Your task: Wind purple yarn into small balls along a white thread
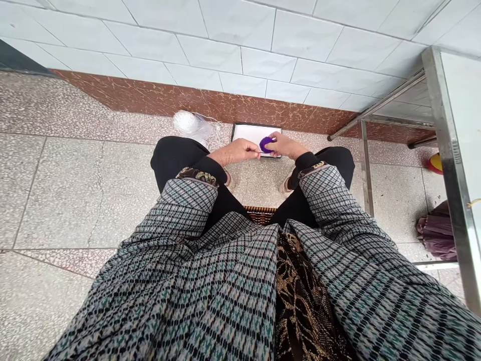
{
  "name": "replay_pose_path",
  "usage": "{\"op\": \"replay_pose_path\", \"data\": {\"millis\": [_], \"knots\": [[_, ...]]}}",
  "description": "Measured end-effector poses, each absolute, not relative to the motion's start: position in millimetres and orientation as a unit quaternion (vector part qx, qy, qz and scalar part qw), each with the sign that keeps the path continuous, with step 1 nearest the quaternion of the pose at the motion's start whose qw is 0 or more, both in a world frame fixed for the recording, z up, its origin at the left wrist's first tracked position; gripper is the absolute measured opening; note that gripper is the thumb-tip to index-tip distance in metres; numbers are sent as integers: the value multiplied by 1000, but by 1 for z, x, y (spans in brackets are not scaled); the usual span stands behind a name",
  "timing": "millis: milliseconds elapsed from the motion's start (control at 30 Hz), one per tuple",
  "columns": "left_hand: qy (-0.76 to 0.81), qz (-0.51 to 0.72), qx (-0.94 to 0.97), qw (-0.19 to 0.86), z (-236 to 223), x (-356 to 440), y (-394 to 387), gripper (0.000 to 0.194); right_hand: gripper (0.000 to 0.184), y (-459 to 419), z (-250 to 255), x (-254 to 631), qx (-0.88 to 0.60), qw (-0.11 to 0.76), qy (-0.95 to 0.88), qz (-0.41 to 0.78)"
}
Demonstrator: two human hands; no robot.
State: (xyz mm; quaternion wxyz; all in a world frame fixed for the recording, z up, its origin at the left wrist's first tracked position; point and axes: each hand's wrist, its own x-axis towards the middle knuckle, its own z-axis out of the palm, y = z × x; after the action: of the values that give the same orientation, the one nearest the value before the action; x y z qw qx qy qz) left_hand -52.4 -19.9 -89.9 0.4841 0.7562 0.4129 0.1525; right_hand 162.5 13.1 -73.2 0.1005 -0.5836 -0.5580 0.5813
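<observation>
A fuzzy purple ball that looks like yarn (266,145) is between the fingers of my right hand (282,145), over the near right part of a white tray with a dark rim (245,131). My left hand (241,150) is closed in a pinch to the left of it. A thin dark strand runs from the left fingertips towards the purple ball. Both hands are in front of my knees. Beyond my left wrist, a ball of white yarn (185,122) sits in clear plastic on the floor, with loose white strands beside it.
A tiled wall (233,60) with a reddish-brown base strip (210,104) rises just past the tray. On the right stands a metal-framed table (447,125). Under it are a purple cloth-like bundle (439,231) and a red and yellow object (436,163). A woven seat edge (259,214) shows between my legs.
</observation>
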Motion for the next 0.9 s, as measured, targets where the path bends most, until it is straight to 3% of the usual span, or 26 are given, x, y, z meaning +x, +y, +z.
{"op": "replay_pose_path", "data": {"millis": [133, 267, 467, 567, 633, 700, 800, 833, 900], "knots": [[466, 234, 746, 413, -88, -50, -20, 16, 33, 11, -74, 166, -475, -8, -616, 629], [491, 276, 732, 384, -88, -48, -20, 15, 36, 7, -65, 169, -352, -9, -589, 727], [518, 246, 703, 421, -90, -50, -21, 17, 34, 13, -53, 167, -420, 263, -452, 742], [443, 192, 725, 491, -89, -48, -24, 16, 30, 17, -61, 165, -474, 314, -433, 699], [407, 176, 733, 516, -87, -46, -25, 16, 30, 17, -67, 164, -529, 264, -460, 662], [419, 187, 730, 506, -87, -46, -25, 16, 33, 13, -70, 164, -556, 147, -518, 633], [485, 235, 717, 442, -88, -48, -21, 14, 34, 6, -64, 167, -459, -9, -579, 674], [504, 249, 710, 423, -89, -49, -20, 14, 34, 5, -61, 168, -414, -13, -576, 705], [528, 266, 694, 410, -92, -50, -17, 14, 38, 6, -53, 171, -370, 66, -546, 749]]}}
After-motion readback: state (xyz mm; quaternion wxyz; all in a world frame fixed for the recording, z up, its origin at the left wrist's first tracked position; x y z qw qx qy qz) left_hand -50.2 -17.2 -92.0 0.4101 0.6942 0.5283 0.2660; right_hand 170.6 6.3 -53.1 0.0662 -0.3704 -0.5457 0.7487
